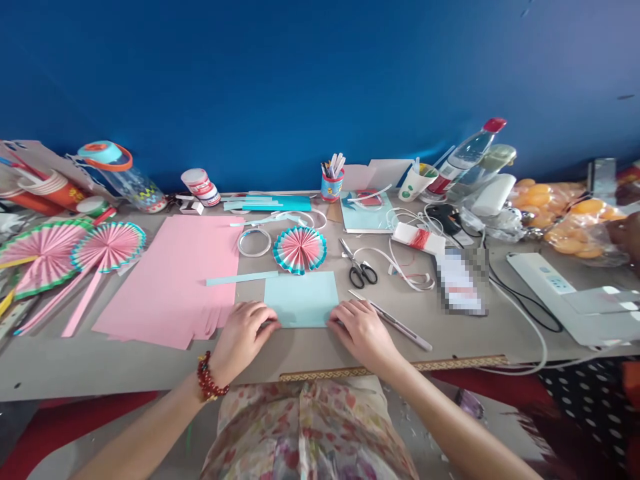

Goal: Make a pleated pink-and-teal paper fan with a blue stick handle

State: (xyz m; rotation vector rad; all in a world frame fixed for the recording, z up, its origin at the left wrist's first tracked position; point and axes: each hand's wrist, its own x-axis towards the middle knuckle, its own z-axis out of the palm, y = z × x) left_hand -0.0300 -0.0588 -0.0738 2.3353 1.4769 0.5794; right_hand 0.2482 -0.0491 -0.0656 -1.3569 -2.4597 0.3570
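A light blue sheet of paper (301, 300) lies flat on the table in front of me. At its left edge, my left hand (249, 328) pinches the lower corner between thumb and fingers. My right hand (361, 331) has its curled fingers on the lower right corner in the same way. Just behind the sheet sits a pleated paper rosette (300, 250), pink with a blue rim. A narrow light blue strip (242, 279) touches the sheet's upper left. Scissors (361, 270) with black handles and a slim utility knife (403, 327) lie near my right hand.
Pink paper sheets (173, 280) spread out at left, beside two paper fans (107, 247). A tape roll (255, 242), a pen holder (332, 185) and a tilted bottle (463, 160) stand farther back. At right are a phone (461, 283), cables and a white power strip (555, 280).
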